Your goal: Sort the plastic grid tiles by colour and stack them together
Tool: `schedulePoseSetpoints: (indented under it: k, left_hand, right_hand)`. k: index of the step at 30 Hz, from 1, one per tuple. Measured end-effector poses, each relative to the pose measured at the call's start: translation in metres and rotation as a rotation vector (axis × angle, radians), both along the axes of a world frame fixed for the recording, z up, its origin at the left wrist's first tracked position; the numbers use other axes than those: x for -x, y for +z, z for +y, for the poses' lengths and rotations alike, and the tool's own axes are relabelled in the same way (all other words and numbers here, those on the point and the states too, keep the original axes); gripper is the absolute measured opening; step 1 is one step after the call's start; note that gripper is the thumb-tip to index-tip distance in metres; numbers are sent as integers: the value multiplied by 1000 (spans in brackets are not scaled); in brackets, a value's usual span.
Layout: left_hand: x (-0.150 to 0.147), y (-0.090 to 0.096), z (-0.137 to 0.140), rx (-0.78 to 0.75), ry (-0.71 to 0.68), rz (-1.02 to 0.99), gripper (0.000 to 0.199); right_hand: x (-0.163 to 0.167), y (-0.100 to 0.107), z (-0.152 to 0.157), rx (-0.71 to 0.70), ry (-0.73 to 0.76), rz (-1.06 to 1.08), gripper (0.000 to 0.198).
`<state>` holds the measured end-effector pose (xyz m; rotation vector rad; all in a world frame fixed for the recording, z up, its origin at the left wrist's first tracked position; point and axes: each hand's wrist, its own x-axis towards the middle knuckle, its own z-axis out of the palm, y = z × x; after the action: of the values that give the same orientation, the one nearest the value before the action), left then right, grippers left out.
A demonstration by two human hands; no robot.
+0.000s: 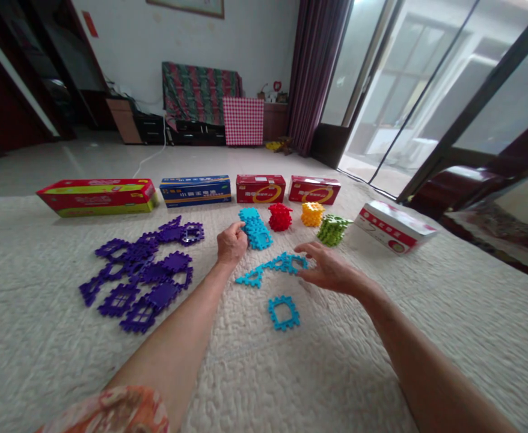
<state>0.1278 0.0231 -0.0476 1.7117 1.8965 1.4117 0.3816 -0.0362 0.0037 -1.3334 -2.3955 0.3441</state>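
the blue pile is sitting right by the fingertips of the left hand, just past them and to their right. a row of flat blue pieces is lying closer in, between the two hands, and its right end is reaching the gap of the right hand. one blue square ring is lying by itself, nearer to the person. the left hand is curling up small, and its thumb and pointing finger are meeting the left edge of the blue pile; i cannot tell if they are pinching a piece or only touching it. the right hand is spreading its thumb and fingers apart, with the end of the blue row showing between them. a red block, a yellow block and a green block are standing past the right hand. lots of flat purple pieces are lying in a messy heap off to the left. behind the toys, a long red and green box, a blue box and two red boxes are making a line, and a white box is sitting at the right. their insides are hiding from view. everything is resting on a pale, bumpy cover.
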Motion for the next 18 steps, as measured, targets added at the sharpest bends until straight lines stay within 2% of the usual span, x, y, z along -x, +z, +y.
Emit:
schedulePoseSetpoints:
  k: [3, 8, 14, 18]
  left_hand:
    - [0, 0, 0, -5, -2, -5, 38]
    - [0, 1, -1, 11, -7, -8, 38]
    - [-1, 5, -2, 19, -7, -17, 37]
    - [-2, 7, -3, 20, -4, -24, 37]
  right_hand:
    - [2, -2, -1, 41, 81, -42, 49]
    - [3, -5, 2, 3, 18, -77, 34]
    - [2, -1, -1, 13, 76, -49, 46]
    - [4, -2, -3, 3, 73, -121, 43]
